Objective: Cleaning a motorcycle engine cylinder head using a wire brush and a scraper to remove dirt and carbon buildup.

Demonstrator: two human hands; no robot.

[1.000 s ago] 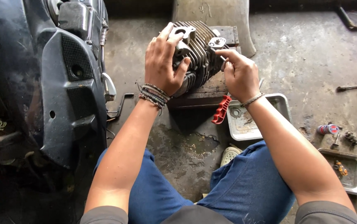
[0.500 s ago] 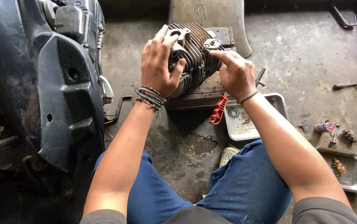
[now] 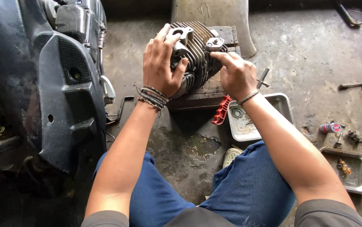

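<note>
1. Left hand grips the finned cylinder on the wooden block; it could tip off.
2. Right hand presses its side; fins might nick fingers.

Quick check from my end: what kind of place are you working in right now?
Most likely a motorcycle repair workshop. Both hands, left hand and right hand, grip a finned engine cylinder on a wooden block, beside a scooter's black body panels and metal parts trays on stained concrete floor.
</note>
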